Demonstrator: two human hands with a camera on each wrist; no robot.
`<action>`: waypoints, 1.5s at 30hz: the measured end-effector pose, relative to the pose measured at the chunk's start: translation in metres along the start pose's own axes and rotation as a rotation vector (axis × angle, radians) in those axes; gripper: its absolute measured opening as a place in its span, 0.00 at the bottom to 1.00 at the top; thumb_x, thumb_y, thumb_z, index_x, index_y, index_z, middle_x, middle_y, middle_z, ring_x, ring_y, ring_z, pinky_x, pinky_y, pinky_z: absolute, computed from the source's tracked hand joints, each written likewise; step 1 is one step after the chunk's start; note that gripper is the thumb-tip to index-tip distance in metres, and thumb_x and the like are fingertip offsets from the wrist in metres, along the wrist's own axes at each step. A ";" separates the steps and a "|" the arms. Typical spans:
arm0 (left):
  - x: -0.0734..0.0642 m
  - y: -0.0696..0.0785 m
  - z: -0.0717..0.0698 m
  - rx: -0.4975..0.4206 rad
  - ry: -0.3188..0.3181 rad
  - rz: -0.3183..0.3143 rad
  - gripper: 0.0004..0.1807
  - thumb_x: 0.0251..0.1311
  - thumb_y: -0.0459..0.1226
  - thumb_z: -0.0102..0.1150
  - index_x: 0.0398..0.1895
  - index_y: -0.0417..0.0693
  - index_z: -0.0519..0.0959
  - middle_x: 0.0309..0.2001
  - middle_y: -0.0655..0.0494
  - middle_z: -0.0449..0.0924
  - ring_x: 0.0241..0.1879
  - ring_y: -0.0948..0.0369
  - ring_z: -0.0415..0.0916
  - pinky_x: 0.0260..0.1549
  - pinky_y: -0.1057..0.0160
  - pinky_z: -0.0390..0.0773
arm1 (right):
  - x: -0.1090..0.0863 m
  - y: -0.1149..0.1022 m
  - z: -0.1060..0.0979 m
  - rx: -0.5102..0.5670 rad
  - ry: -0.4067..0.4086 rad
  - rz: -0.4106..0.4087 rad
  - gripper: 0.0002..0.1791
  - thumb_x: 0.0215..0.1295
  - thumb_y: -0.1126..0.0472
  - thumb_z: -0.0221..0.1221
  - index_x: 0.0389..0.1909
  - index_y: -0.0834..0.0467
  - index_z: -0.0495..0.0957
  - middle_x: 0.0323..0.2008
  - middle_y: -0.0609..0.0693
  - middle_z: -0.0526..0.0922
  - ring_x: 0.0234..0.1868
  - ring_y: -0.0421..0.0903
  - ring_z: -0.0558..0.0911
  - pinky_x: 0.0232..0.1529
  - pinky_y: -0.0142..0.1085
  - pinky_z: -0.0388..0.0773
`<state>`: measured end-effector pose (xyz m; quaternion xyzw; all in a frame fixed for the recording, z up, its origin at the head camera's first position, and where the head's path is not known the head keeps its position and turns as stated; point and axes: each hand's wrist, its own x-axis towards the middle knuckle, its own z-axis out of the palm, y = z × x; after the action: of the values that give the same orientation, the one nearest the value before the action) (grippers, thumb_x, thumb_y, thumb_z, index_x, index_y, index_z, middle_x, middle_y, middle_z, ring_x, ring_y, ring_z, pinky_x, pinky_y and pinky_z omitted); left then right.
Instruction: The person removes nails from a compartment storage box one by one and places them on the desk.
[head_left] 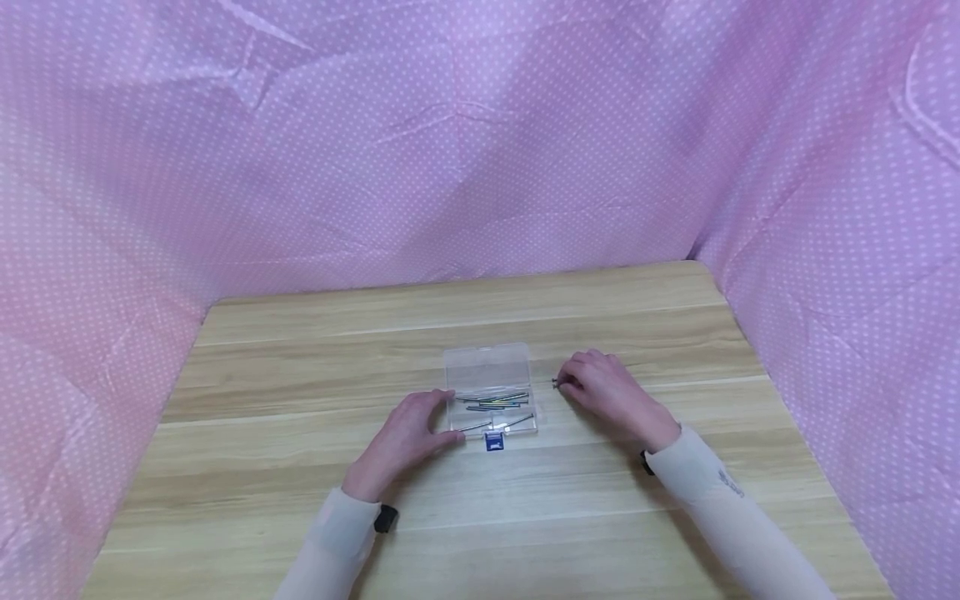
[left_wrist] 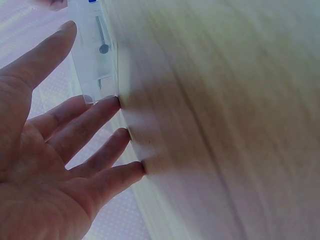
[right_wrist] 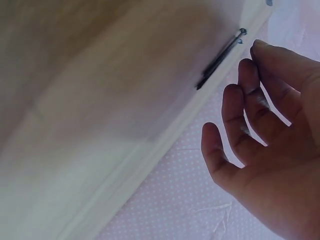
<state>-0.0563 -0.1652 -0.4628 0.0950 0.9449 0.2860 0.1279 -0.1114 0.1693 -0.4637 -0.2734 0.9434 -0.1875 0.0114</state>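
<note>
Just right of the clear box (head_left: 459,417): two slim loose fasteners (right_wrist: 220,61), side by side on the worktop (head_left: 465,533), nails or screws, too small to tell.
Right hand (head_left: 603,392): right up at those two, fingers loosely bent, thumb and forefinger tips almost meeting, nothing visibly gripped; the neat way looks like a light pinch just behind the heads, shanks kept parallel.
Left hand (head_left: 405,425): over at the box's left end, spread, fingers fairly straight, thumb by the front wall, forefinger near the rear corner; gentle steadying should do, since thin plastic could flex or skid.
Box: hard, see-through, rectangular, its lid (head_left: 486,368) lying open at the rear.
Metal fasteners (head_left: 501,402): long, shiny, criss-crossed in the box's rear compartment, one more in each front compartment; lengthwise looks the best fit.
Latch (head_left: 494,442): squarish blue tab at the box's front.
Worktop: pale wood grain beneath the box, smooth-looking, far corners rounded.
Cloth (head_left: 450,183): pink-lilac, white-dotted, softly creased, beyond the box and on both sides.
</note>
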 end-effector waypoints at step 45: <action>0.000 -0.003 0.002 -0.021 0.004 -0.004 0.39 0.55 0.49 0.78 0.69 0.44 0.76 0.67 0.44 0.76 0.70 0.44 0.68 0.71 0.41 0.65 | -0.026 -0.038 0.008 -0.042 0.092 -0.153 0.05 0.64 0.60 0.71 0.39 0.52 0.87 0.41 0.47 0.86 0.48 0.51 0.82 0.49 0.49 0.78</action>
<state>-0.0561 -0.1662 -0.4661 0.0913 0.9422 0.2961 0.1273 -0.0687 0.1505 -0.4593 -0.3360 0.9230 -0.1802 -0.0519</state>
